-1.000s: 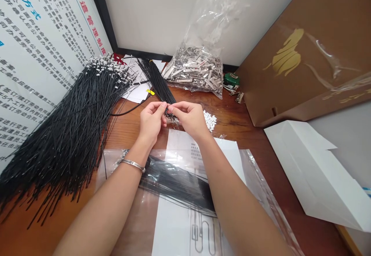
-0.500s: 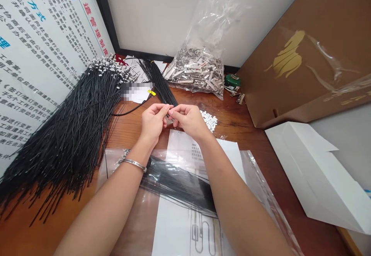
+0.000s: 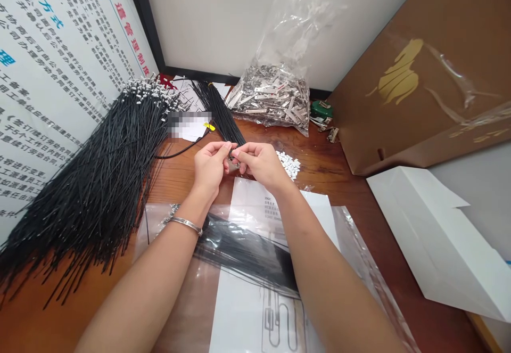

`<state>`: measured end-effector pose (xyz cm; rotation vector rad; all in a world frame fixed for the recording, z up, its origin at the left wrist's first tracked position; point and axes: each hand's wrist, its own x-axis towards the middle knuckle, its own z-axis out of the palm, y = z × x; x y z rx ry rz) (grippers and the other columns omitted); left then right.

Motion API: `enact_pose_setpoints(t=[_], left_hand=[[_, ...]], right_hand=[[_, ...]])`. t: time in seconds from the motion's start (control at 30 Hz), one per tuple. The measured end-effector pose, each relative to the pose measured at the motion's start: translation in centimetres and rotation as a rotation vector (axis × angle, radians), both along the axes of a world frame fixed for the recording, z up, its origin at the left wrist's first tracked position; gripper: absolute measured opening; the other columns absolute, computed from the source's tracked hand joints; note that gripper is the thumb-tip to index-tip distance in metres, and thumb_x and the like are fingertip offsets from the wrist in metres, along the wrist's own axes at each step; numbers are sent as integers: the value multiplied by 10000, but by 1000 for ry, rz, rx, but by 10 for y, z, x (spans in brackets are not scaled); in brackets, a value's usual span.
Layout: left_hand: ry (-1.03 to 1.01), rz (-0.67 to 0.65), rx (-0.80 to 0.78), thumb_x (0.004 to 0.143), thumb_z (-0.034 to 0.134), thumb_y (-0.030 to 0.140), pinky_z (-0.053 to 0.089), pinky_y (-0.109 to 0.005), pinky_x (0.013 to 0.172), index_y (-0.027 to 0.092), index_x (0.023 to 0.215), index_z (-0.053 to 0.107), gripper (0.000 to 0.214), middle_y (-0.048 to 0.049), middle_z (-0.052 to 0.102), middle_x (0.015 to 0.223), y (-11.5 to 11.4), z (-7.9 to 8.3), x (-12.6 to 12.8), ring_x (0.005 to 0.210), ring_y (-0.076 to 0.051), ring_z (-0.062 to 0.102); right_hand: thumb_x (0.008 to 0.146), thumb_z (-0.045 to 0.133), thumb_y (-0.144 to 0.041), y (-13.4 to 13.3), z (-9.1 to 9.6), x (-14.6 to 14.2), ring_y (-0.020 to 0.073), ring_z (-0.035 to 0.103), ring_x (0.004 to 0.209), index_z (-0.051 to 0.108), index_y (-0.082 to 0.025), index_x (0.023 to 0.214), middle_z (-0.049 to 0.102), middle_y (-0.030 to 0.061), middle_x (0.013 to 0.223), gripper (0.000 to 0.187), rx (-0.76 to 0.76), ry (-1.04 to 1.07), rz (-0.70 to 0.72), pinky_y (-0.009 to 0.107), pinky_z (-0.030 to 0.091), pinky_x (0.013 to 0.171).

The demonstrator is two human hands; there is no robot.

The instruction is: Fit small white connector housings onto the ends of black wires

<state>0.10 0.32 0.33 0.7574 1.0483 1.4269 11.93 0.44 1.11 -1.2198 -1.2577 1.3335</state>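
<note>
My left hand (image 3: 209, 167) and my right hand (image 3: 261, 164) meet over the middle of the wooden table (image 3: 175, 177), fingertips pinched together on a small part at the end of a thin black wire; the part itself is too small to name. A bundle of black wires (image 3: 219, 111) runs away behind my fingers. A small heap of white connectors (image 3: 289, 164) lies just right of my right hand. Under my forearms, more black wires (image 3: 243, 252) lie in a clear plastic bag on a printed sheet (image 3: 255, 310). A silver bangle (image 3: 184, 224) is on my left wrist.
A large fan of black wires with white tips (image 3: 99, 182) covers the left side against a printed poster (image 3: 51, 60). A clear bag of metal clips (image 3: 273, 95) stands at the back. A brown cardboard box (image 3: 423, 76) and white paper bag (image 3: 435, 241) are on the right.
Both hands have stayed pinched together at the same spot; only the fingers have shifted slightly and the view has moved a little.
</note>
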Motion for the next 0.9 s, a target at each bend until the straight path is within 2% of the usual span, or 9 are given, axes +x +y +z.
enact_pose_setpoints(t=[0.3,0.43,0.6,0.77,0.9], left_hand=[[0,-3,7,741,713,230,316,-180,382,129,720,655,119,-36,718,756,-1,4,-1,402,-19,381],[3,-18,15,754,693,220,308,-180,385,127,715,662,105,-24,695,691,0,3,-1,400,-23,377],[-19,-28,7,747,692,195,307,-179,379,125,695,650,97,-36,713,729,-1,3,0,395,-19,383],[-31,-34,-26,746,695,180,306,-175,380,126,693,649,88,-16,671,634,-1,5,-1,396,-26,385],[-31,-35,-37,773,665,179,304,-173,376,129,700,655,89,25,568,495,-1,4,-1,376,-38,368]], right_hand=[[644,720,-395,0,0,3,62,433,440,707,-151,735,726,54,749,260,-1,63,-50,238,334,439],[644,715,-393,0,0,2,66,420,439,704,-147,725,716,49,712,259,2,49,-50,246,333,445],[649,707,-373,-2,1,1,67,392,446,686,-150,673,687,28,646,225,59,-17,-55,243,298,442],[669,686,-368,-3,1,0,72,400,466,669,-154,645,662,16,607,216,71,-66,-12,244,302,462],[672,679,-335,-4,3,0,69,384,456,664,-154,627,595,-15,529,187,56,-48,-12,241,288,463]])
